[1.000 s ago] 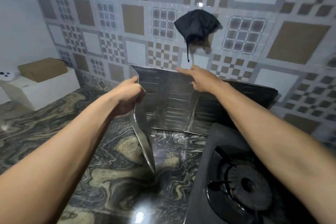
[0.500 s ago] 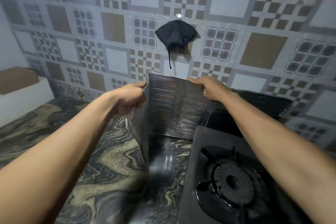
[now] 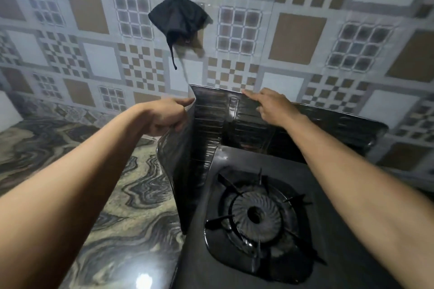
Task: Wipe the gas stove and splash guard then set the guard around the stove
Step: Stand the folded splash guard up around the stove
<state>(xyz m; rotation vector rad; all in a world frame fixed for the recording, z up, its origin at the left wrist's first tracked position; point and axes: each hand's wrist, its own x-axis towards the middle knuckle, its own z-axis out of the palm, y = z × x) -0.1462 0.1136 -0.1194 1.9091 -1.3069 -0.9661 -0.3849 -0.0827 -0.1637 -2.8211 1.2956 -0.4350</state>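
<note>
Head view, looking down on the gas stove (image 3: 270, 230) and on both arms. Setting step in hand, to judge from the layout — splash guard (image 3: 211, 124) standing upright on the marbled counter (image 3: 117, 195), already bent around the back left corner of the stove. Left panel running along the stove's left side, just beside its edge; middle panel behind the stove, against the tiled wall (image 3: 293, 37); the further part stretching to the right along the wall, its far end low and hard to read. Right side of the stove out of frame, so not possible to say if closed there. No wiping cloth in either hand; wiping judged as finished, though not proven by this view alone.

Left hand (image 3: 168, 116) pinching the top of the fold between left and middle panel, fingers closed on the sheet. Right hand (image 3: 273, 105) lying on the top edge of the middle panel with fingers stretched — pressing or steadying; a real grasp cannot be told.

Guard dark, shiny, ribbed with horizontal embossed lines, thin, slightly wavy at the left panel. Black cloth (image 3: 178, 20) hanging on the wall above.

Left to do, probably: small alignment and letting go.
</note>
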